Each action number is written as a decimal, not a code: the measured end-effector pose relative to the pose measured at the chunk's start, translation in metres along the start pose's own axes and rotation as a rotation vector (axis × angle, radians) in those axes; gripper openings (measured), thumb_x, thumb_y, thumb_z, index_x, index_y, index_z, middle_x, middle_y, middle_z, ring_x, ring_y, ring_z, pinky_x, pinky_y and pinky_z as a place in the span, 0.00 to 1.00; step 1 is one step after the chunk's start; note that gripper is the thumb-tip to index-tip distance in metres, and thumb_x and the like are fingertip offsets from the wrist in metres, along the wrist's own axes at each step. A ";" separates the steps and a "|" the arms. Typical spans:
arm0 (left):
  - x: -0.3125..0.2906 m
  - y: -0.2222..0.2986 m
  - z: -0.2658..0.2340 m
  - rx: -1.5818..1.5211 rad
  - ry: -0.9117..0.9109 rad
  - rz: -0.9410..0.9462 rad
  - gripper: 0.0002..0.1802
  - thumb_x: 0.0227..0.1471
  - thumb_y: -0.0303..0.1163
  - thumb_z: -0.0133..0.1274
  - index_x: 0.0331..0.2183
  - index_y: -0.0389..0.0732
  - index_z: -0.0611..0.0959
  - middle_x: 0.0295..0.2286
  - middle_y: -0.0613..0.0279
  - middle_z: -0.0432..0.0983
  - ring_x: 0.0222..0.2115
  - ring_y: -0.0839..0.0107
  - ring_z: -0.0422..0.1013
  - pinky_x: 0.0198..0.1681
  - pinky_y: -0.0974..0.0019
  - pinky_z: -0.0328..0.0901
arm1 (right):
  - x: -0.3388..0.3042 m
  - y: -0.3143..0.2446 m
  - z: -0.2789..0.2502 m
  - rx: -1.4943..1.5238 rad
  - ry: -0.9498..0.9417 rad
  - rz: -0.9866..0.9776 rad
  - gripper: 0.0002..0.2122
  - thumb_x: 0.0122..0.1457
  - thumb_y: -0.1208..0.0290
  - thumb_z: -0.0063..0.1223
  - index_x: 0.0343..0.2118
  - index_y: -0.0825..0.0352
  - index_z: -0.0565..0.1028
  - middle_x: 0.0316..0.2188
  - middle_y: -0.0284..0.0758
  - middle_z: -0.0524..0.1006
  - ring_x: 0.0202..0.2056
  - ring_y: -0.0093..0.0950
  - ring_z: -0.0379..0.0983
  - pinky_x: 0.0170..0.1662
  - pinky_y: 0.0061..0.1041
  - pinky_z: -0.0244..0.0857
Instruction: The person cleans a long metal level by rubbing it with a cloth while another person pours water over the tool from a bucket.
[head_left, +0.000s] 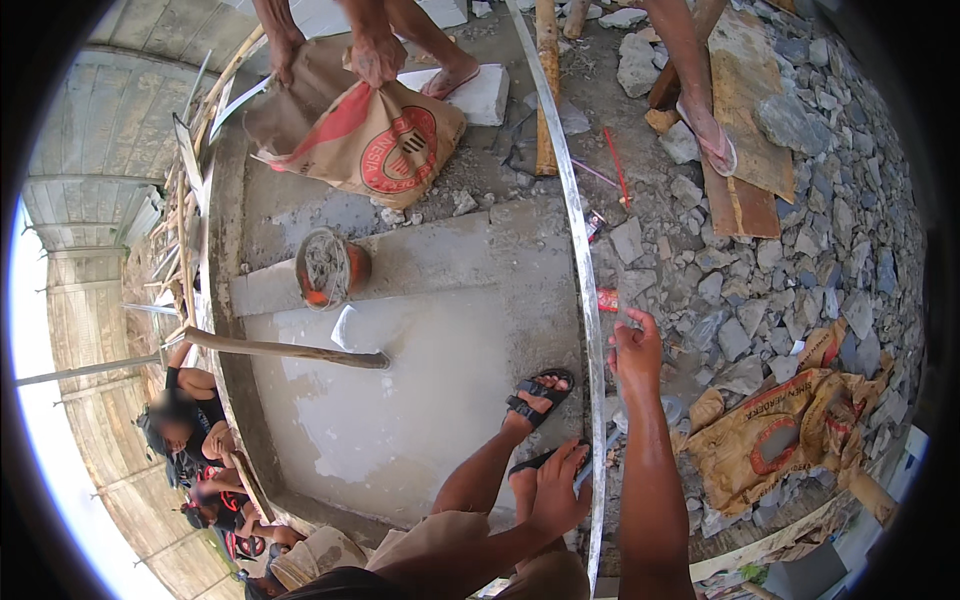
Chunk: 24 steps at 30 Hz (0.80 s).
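My left hand (560,492) is held low over my sandalled feet, fingers bent around a small pale object I cannot make out. To its right, my right hand (637,348) reaches forward with curled fingers spread apart and nothing visible between them. Just beyond those fingertips a small red packet (607,300) lies beside a long pale metal strip (566,190), which runs from near to far between my hands. At the far left, another person's hands grip a brown paper cement sack (410,150) with its mouth tilted down.
An orange bucket of mortar (358,270) stands on a ledge by a shallow pit of grey watery mix (400,410). A wooden-handled tool (290,348) rests across the pit. Broken stones (850,190) and a crumpled sack (780,430) cover the right. People sit at the left.
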<state>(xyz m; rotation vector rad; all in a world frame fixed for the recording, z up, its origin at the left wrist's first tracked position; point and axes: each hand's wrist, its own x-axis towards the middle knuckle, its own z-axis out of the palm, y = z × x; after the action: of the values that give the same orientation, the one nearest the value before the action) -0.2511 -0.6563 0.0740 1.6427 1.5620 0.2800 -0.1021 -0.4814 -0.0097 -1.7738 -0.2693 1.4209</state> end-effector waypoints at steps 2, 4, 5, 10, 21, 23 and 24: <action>0.000 -0.010 0.008 0.000 -0.139 0.010 0.35 0.45 0.27 0.60 0.57 0.41 0.69 0.54 0.52 0.67 0.52 0.56 0.67 0.51 0.53 0.60 | 0.014 0.000 0.005 0.059 -0.005 -0.076 0.18 0.60 0.77 0.54 0.53 0.63 0.70 0.26 0.29 0.70 0.18 0.19 0.67 0.19 0.21 0.63; 0.009 -0.010 0.019 0.054 -0.301 -0.060 0.34 0.48 0.27 0.58 0.57 0.41 0.68 0.51 0.51 0.70 0.48 0.58 0.70 0.50 0.53 0.60 | 0.026 0.000 0.015 0.030 -0.023 -0.150 0.18 0.60 0.78 0.53 0.54 0.63 0.69 0.26 0.30 0.71 0.16 0.18 0.66 0.17 0.21 0.60; 0.012 -0.011 0.031 0.055 -0.300 -0.047 0.34 0.48 0.27 0.58 0.57 0.41 0.68 0.51 0.51 0.70 0.48 0.58 0.70 0.50 0.53 0.60 | 0.028 -0.003 0.024 0.002 -0.055 -0.215 0.18 0.60 0.79 0.51 0.55 0.64 0.69 0.26 0.31 0.72 0.15 0.18 0.64 0.16 0.20 0.56; 0.021 -0.010 0.045 -0.453 -0.354 -0.058 0.32 0.50 0.22 0.57 0.57 0.35 0.67 0.46 0.49 0.74 0.45 0.61 0.73 0.51 0.56 0.63 | 0.048 -0.044 0.069 0.225 -0.092 -0.121 0.16 0.63 0.77 0.51 0.54 0.63 0.69 0.25 0.31 0.71 0.15 0.18 0.64 0.15 0.21 0.54; 0.041 -0.017 0.069 -0.743 -0.306 -0.033 0.37 0.50 0.29 0.61 0.59 0.35 0.64 0.45 0.48 0.76 0.46 0.55 0.74 0.48 0.59 0.68 | 0.068 -0.081 0.097 0.300 -0.144 -0.177 0.13 0.64 0.75 0.52 0.51 0.62 0.69 0.26 0.32 0.72 0.16 0.19 0.65 0.16 0.20 0.54; 0.033 -0.027 0.080 -0.361 -0.234 0.129 0.39 0.51 0.33 0.60 0.60 0.36 0.62 0.46 0.46 0.76 0.47 0.50 0.74 0.48 0.58 0.68 | 0.065 -0.081 0.103 0.317 -0.239 -0.238 0.14 0.64 0.73 0.53 0.51 0.62 0.69 0.26 0.32 0.72 0.16 0.19 0.64 0.15 0.20 0.54; 0.029 -0.031 0.085 -0.234 -0.204 0.176 0.39 0.52 0.34 0.60 0.60 0.37 0.62 0.46 0.45 0.75 0.47 0.49 0.74 0.48 0.57 0.68 | 0.062 -0.081 0.107 0.314 -0.245 -0.228 0.14 0.64 0.73 0.53 0.51 0.62 0.69 0.26 0.32 0.72 0.16 0.19 0.64 0.15 0.20 0.54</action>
<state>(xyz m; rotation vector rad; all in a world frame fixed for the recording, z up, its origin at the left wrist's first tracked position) -0.2112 -0.6682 -0.0114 1.5724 1.1885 0.3614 -0.1505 -0.3419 0.0010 -1.2754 -0.3441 1.4268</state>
